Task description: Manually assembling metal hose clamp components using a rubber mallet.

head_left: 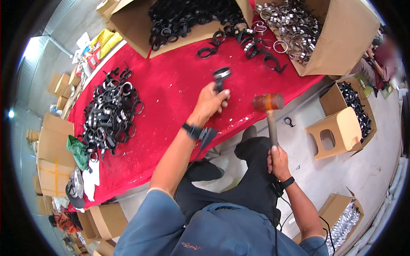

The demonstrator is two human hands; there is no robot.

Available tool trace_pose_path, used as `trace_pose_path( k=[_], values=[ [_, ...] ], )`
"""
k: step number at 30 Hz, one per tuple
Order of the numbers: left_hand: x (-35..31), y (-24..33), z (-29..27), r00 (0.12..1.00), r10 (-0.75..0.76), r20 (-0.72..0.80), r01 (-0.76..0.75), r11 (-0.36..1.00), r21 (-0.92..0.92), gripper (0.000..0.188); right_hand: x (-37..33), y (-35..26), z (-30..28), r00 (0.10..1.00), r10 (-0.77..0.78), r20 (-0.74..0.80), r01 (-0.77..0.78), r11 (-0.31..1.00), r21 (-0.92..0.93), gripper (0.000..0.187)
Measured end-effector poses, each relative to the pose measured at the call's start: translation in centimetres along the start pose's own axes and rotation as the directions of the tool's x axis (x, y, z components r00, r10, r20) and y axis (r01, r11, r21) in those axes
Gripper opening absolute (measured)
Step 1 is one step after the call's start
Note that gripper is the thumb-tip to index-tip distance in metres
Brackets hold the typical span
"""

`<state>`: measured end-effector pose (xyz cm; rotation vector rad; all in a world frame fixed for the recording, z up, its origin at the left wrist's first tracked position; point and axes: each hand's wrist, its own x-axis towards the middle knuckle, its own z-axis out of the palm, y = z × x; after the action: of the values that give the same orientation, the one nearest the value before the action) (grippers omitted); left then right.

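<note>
Left hand fingers closed around a black clamp over the red table, right hand gripping a mallet, open brown boxes of rings behind

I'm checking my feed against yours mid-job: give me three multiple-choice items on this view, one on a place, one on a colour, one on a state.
1. Where does the big heap of finished black rings lie?
A. On the red cloth, to the person's left
B. Inside the beige stool
C. On the floor by the right foot

2. What colour is the mallet head?
A. Blue
B. Orange-brown
C. White

3. What is the left hand doing?
A. Lying flat and empty
B. Holding a black clamp ring above the cloth
C. Reaching into a box

Answers:
1 A, the heap sits on the red cloth at the left.
2 B, the head looks translucent orange-brown.
3 B, its grip is closed on the ring, while the right hand holds the mallet handle.
</note>
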<state>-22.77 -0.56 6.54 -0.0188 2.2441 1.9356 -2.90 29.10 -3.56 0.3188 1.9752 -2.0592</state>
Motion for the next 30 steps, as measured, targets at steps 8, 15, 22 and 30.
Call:
trace_pose_path(
  k=[8,15,22,30],
  values=[
    [-17.9,-8.5,2.0,0.976,-0.158,-0.153,0.121,0.967,-0.224,0.029,-0.3,-1.0,1.8,0.995,-0.093,0.042,0.099,0.984,-0.15,0.047],
    [-18.7,-11.2,3.9,0.975,-0.022,-0.222,0.034,0.998,0.052,0.026,-5.8,-2.7,3.9,0.988,-0.107,0.111,0.132,0.961,-0.243,0.048],
    [-18.7,-12.8,3.7,0.944,0.153,-0.293,-0.12,0.984,0.13,0.028,-8.1,-9.2,4.6,0.952,-0.285,0.113,0.301,0.802,-0.515,0.055],
    [-18.5,-11.9,4.1,0.956,0.12,-0.267,-0.094,0.99,0.108,0.033,-5.7,-0.7,3.0,0.891,-0.428,0.154,0.346,0.419,-0.839,0.047]
  ],
)
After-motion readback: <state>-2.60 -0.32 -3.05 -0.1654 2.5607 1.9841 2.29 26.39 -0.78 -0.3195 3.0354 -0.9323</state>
